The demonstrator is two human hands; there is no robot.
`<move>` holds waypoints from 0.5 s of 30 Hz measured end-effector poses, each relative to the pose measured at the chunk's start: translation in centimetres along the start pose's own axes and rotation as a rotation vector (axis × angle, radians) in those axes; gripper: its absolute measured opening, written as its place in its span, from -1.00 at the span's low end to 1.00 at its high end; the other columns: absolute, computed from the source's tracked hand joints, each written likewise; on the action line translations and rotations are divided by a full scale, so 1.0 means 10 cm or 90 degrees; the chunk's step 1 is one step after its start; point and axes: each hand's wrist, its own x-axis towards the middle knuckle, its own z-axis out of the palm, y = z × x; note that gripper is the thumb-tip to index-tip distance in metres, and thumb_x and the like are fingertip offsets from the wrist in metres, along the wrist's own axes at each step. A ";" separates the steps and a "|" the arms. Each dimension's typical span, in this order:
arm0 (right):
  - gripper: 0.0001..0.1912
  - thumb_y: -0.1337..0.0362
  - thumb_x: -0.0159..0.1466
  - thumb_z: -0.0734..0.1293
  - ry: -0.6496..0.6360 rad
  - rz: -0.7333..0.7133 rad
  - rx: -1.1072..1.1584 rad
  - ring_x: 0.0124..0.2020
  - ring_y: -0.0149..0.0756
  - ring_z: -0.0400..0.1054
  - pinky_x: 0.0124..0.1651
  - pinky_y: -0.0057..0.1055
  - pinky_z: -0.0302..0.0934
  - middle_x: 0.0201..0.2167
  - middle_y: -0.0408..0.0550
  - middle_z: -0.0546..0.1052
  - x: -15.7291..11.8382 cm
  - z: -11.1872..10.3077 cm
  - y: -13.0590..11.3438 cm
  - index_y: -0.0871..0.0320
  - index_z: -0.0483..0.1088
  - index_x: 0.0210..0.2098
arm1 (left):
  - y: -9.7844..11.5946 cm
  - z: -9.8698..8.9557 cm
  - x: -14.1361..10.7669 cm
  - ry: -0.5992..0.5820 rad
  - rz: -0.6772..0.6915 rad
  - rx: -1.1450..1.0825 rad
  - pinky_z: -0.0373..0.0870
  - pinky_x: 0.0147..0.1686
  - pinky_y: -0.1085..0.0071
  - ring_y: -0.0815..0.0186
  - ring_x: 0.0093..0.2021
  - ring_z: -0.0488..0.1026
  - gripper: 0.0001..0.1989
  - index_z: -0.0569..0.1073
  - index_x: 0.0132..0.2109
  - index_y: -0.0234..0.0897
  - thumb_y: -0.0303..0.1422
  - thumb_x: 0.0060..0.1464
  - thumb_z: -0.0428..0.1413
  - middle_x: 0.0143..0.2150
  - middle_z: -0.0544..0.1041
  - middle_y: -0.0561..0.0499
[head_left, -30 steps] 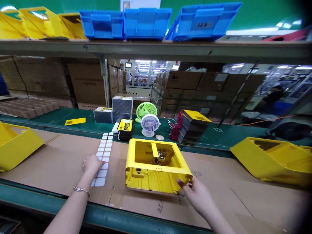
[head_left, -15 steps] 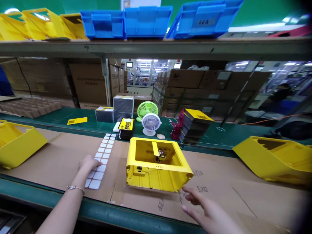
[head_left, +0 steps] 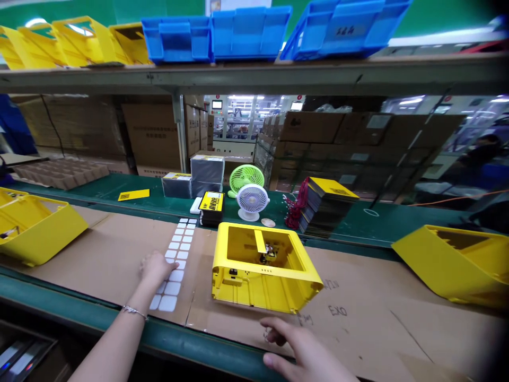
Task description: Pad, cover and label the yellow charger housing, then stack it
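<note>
My left hand lies over the double row of white rounded pads on the cardboard, its thumb tip touching a pad. Thumb and fingers look apart, though the fingertips at the left are partly hidden. My right hand hovers over the cardboard near the front edge, thumb and fingers spread, with nothing in it. Just beyond it stands a yellow plastic housing, with a large rectangular opening on top, an open front and small parts with wires inside. The right hand does not touch the housing.
Yellow housings stand at left and right. Behind are a white fan, a green fan, a stack of black-and-yellow cards and a taller stack beside red wires. Blue bins line the shelf above.
My right hand has moved left, from the housing's front right corner to in front of it. My left hand stays at the pads. The whole view has shifted slightly.
</note>
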 end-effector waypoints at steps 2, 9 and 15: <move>-0.51 0.11 0.10 0.32 -0.016 -0.001 0.005 -0.05 -0.21 0.31 0.03 -0.37 0.17 -0.06 -0.08 0.44 0.01 0.07 -0.06 -0.03 0.31 0.04 | 0.07 0.01 -0.05 -0.010 -0.017 0.011 0.26 -0.10 0.13 -0.11 0.02 0.34 -0.32 0.38 -0.09 -0.38 0.00 -0.33 0.24 -0.05 0.45 -0.33; -0.48 0.10 0.06 0.36 -0.035 -0.035 0.019 0.00 -0.19 0.29 0.10 -0.32 0.12 0.00 -0.13 0.40 0.02 0.26 -0.06 -0.10 0.31 0.04 | 0.21 -0.04 -0.13 -0.018 -0.047 0.048 0.24 -0.02 0.10 0.12 0.04 0.30 -0.53 0.33 0.00 -0.36 -0.13 0.02 0.11 0.03 0.36 -0.16; -0.53 0.12 0.06 0.37 -0.057 -0.065 0.011 -0.03 -0.19 0.31 0.08 -0.28 0.14 -0.04 -0.16 0.43 0.06 0.36 -0.09 -0.17 0.34 -0.01 | 0.25 -0.06 -0.19 -0.032 -0.004 0.042 0.24 0.00 0.12 0.17 0.02 0.32 -0.66 0.37 -0.06 -0.36 -0.22 0.09 0.09 0.00 0.39 -0.11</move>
